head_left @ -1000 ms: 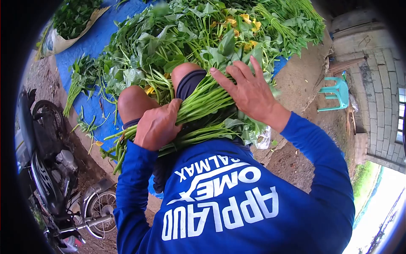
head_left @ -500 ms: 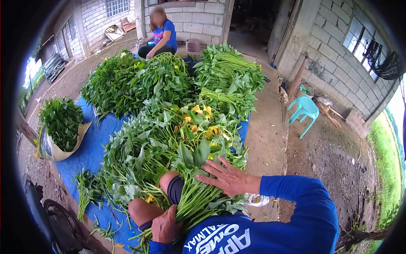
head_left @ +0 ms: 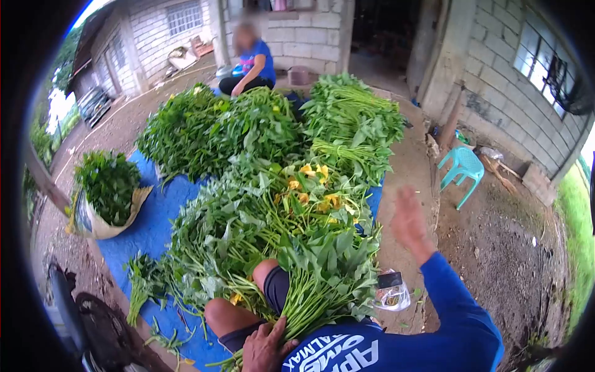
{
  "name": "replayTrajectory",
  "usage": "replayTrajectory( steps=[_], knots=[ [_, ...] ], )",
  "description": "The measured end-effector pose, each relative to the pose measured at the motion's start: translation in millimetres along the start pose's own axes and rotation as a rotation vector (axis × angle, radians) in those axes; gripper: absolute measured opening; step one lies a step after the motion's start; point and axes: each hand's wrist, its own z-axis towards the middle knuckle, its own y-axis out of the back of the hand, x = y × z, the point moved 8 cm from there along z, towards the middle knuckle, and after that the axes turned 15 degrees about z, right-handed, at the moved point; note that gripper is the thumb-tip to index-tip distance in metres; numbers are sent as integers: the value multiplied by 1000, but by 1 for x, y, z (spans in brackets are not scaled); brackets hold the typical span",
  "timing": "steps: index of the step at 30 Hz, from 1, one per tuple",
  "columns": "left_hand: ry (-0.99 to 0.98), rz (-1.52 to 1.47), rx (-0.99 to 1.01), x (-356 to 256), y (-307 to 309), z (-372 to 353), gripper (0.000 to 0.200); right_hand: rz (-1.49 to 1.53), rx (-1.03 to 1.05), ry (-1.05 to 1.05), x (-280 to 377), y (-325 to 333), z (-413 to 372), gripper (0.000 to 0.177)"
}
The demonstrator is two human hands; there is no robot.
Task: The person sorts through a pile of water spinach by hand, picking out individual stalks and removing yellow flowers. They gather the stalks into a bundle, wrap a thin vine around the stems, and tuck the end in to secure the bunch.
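My left hand [head_left: 263, 348] is closed round the stems of a leafy green bunch [head_left: 319, 288] that lies across my lap, its leaves fanned toward the upper right. Raised off to the right, over the concrete strip, my right hand [head_left: 410, 224] is blurred by motion, and its fingers cannot be made out clearly. In front of my knees spreads a heap of loose greens [head_left: 217, 214] with yellow leaves [head_left: 322, 173] among it. Tied bundles with pale green stems [head_left: 359, 115] are stacked beyond. Beside my right elbow lies a clear plastic bag [head_left: 396, 299] with a dark object [head_left: 389, 279] on it.
A blue tarp [head_left: 152, 211] lies under the greens. At the left are a filled sack [head_left: 105, 223] and a dark vehicle part [head_left: 71, 310]. Another person [head_left: 254, 62] sits behind the piles. A turquoise stool [head_left: 463, 166] stands at the right by the block wall [head_left: 502, 93].
My right hand has left the leaves of the bunch and moved up and right. My left hand still holds the stems. The view has shifted, and the dark object on the bag now shows.
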Motion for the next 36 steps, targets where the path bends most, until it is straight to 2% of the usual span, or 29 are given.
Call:
replayTrajectory(
  steps=[2,4,5,6,7,8,9,11,12,13,16,17,20,21,24,27,30,33,36],
  knots=[
    [5,-26,25,-1,-1,-1,77,624,-50,-106,82,119,48,68],
    [-16,-36,-52,-3,2,2,75,1024,94,121,200,160,43,59],
    [-59,-37,-72,-4,-1,5,74,1514,322,229,261,141,31,54],
    [-102,-42,-95,-2,-6,9,72,1632,525,371,317,118,17,46],
    [-142,-48,-119,-1,-10,10,71,1718,719,349,365,80,-4,34],
    [-176,-54,-141,-1,-13,5,70,1677,983,315,408,7,-38,40],
    [-112,-73,-141,6,-15,-5,69,1606,1022,359,429,-55,-79,46],
    [9,-114,-144,18,-26,-28,66,1477,1182,376,451,-86,-118,57],
    [69,-147,-162,21,-32,-32,65,1396,1310,355,452,-73,-124,62],
    [160,-298,-231,31,-33,-38,75,1308,1429,328,448,-70,-129,67],
    [216,36,-242,26,-14,-79,75,1187,1369,624,445,-67,-141,78],
    [255,35,-185,39,-38,-86,95,1137,1411,640,444,-65,-145,86],
    [440,156,-44,51,-17,-109,104,883,1530,667,443,-91,-161,89],
    [408,159,-72,54,-20,-111,108,816,1547,669,443,-87,-160,89],
    [355,185,-98,60,-24,-107,102,813,1542,691,445,-81,-153,88],
    [394,-47,-49,73,-45,-105,98,878,1494,761,443,-84,-159,85],
    [367,-81,-69,78,-47,-101,93,866,1497,788,443,-84,-158,81],
    [287,-16,-15,83,-24,-92,92,879,1504,719,440,-80,-151,77],
    [200,194,-37,82,21,-77,90,878,1434,635,436,-63,-126,70]
  ],
)
